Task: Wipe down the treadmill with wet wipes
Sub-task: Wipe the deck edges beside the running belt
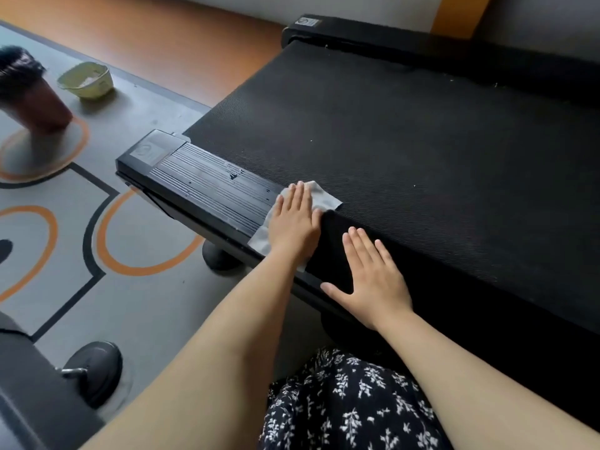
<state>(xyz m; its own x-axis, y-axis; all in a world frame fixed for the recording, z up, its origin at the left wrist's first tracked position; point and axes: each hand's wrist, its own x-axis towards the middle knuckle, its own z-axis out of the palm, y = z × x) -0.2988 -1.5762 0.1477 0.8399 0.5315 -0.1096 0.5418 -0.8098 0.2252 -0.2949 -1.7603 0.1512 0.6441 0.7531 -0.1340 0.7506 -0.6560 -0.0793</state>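
Observation:
The black treadmill (406,131) runs from near me to the far wall, its belt wide and textured. Its near-left ribbed side rail (207,186) shows damp streaks. My left hand (293,222) lies flat with straight fingers on a white wet wipe (324,198), pressing it where the rail meets the belt edge. The wipe sticks out beyond the fingertips and beside the wrist. My right hand (373,277) rests flat on the belt's near edge, fingers spread, holding nothing.
A grey floor mat with orange rings (107,254) lies left of the treadmill. A pale green bowl (87,80) and a dark bin (31,92) stand on it at far left. A round black foot (95,371) of another machine is at lower left. My patterned skirt (350,404) is below.

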